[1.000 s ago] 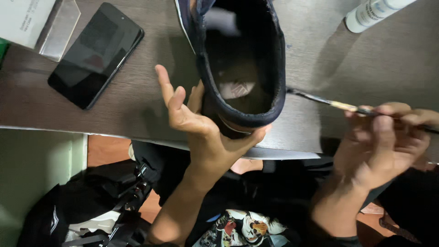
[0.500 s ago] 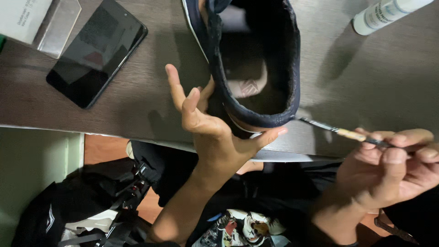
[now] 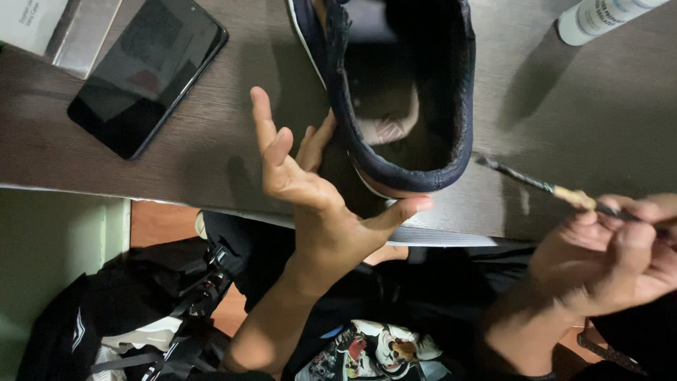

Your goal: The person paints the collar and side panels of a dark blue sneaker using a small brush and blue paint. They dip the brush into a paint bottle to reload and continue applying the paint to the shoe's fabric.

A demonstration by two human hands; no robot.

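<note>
A dark navy shoe [image 3: 402, 92] stands on the brown wooden table [image 3: 211, 155], heel toward me, its opening facing up. My left hand [image 3: 317, 204] steadies the heel: the thumb runs under the heel's near edge and the fingers spread up along the shoe's left side. My right hand [image 3: 613, 254] at the lower right grips a thin paintbrush [image 3: 536, 185]. The dark bristle tip points at the shoe's right heel side, just short of it.
A black phone [image 3: 148, 74] lies screen-up at the table's left, next to a white box [image 3: 49, 25]. A white tube [image 3: 599, 17] lies at the top right. Below the table edge are my lap and a black bag [image 3: 141, 317] on the floor.
The view has drifted, so the shoe sits further right and higher. My right hand with the brush has dropped lower and the tip has pulled slightly away from the heel.
</note>
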